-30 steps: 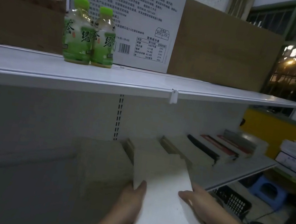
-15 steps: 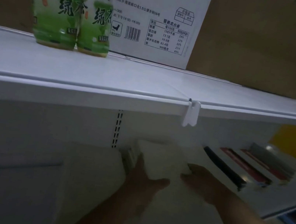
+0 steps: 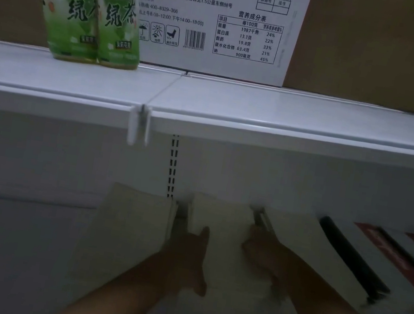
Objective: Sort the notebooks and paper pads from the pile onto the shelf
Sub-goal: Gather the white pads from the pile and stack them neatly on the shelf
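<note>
A white paper pad (image 3: 222, 221) lies flat at the back of the dim lower shelf (image 3: 9, 247). My left hand (image 3: 184, 256) holds its left edge, with the thumb on top. My right hand (image 3: 264, 252) grips its right edge with curled fingers. Left of it lies another white pad stack (image 3: 134, 216). To the right are a further white pad (image 3: 295, 241), a black-spined notebook (image 3: 352, 261) and red-covered notebooks (image 3: 388, 253), side by side.
The upper shelf (image 3: 235, 107) juts out just above my hands, with a plastic clip (image 3: 138, 127) on its front rail. On it stand two green tea bottles (image 3: 95, 17), a white printed carton (image 3: 221, 23) and brown cardboard (image 3: 380, 48).
Both hands carried the white pad from in front of the shelf inward and set it down at the back. My view moved closer and to the right.
</note>
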Available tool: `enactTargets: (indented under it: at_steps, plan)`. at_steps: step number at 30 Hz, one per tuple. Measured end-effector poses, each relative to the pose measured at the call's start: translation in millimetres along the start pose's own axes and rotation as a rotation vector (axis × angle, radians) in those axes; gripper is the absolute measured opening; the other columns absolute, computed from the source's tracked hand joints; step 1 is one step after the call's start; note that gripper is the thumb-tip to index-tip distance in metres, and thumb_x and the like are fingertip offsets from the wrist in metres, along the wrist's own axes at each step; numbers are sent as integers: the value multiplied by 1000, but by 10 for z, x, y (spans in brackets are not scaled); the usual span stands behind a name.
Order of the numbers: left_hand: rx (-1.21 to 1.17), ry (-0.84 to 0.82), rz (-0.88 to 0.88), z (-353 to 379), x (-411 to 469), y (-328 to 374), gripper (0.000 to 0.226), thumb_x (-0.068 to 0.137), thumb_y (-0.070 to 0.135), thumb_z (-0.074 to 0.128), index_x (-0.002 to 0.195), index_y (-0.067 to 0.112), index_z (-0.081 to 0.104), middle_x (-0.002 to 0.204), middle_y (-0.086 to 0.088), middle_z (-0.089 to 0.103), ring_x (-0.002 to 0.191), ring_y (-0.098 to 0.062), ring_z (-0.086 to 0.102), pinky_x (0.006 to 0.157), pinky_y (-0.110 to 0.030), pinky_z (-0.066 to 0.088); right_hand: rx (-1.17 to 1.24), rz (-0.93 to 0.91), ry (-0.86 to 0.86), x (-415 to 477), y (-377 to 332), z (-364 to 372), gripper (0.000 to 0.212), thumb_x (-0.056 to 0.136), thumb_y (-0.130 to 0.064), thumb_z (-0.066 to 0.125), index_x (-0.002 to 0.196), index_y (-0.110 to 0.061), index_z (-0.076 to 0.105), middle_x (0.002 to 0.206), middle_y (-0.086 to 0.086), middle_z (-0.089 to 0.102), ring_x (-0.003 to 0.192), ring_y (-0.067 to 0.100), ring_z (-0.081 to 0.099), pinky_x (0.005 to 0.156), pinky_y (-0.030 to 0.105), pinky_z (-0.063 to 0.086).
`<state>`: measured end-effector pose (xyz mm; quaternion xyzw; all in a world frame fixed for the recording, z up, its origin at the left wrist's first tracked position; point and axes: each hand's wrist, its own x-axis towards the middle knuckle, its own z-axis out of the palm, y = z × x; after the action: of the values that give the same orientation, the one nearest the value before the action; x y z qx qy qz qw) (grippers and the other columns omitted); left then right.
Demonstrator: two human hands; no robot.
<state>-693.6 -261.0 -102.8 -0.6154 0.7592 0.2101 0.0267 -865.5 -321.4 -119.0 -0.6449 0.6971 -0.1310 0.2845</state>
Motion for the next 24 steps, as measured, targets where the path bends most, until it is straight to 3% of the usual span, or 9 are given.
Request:
enactTargets:
  at_steps: [5,9,12,14,16,19,21,22,24]
  plan:
    - [45,18,-17,0,29,-10,122,73,39,79,151,15,-11,159,-8,12,144,-22,19,107,-22,22,-71,-51,151,-78,-26,241,54,97,-37,39,139,-5,29,133,19,46,118,33,50,95,36,42]
    - [28,23,-50,-16,-10,26,121,73,37,80,152,16,-10,160,-7,6,145,-21,13,107,-21,18,-154,-50,196,-38,42,350,91,89,-68,10,146,3,21,151,25,23,135,33,36,108,36,31]
    - [2,-7,-92,-30,2,61,122,73,35,80,152,16,-10,160,-8,4,146,-22,11,113,-26,18,-269,-213,452,-47,91,387,49,91,-46,46,118,-7,58,142,23,39,122,35,48,99,41,41]
    - [-63,3,-95,-29,-35,67,121,72,35,81,152,20,-9,160,-7,3,146,-21,13,114,-28,19,-343,-283,482,-94,92,345,32,90,-40,47,100,-14,63,122,13,56,114,33,53,93,40,43]
    - [-129,42,-104,-10,-140,103,112,75,36,78,153,22,-2,160,-4,6,145,-21,16,116,-31,21,-359,-270,379,-159,61,278,37,92,-41,34,100,-16,61,113,8,59,110,29,53,92,36,42]
    - [-244,178,-108,38,-304,165,90,84,49,64,153,23,13,159,-1,13,145,-21,20,115,-30,25,-416,-292,392,-184,36,257,36,94,-35,29,95,-17,60,101,6,60,99,28,58,88,38,47]
    - [-188,272,-94,-28,-493,90,69,91,49,50,150,24,23,156,-1,23,143,-23,25,115,-34,27,-450,-273,340,-188,-43,297,45,88,-28,25,78,-14,66,70,5,55,70,29,59,67,45,50]
    - [-135,310,-92,-109,-619,-7,62,95,46,45,149,22,27,156,-3,26,143,-24,24,115,-35,26,-450,-237,327,-227,-133,321,47,86,-31,25,80,-14,69,70,4,56,71,29,59,67,47,49]
    - [-83,375,-169,-314,-931,-371,58,99,46,36,150,21,24,158,-1,20,144,-21,21,116,-31,21,-409,-164,361,-348,-461,463,40,94,-34,33,111,-15,63,124,16,57,119,34,49,104,51,30]
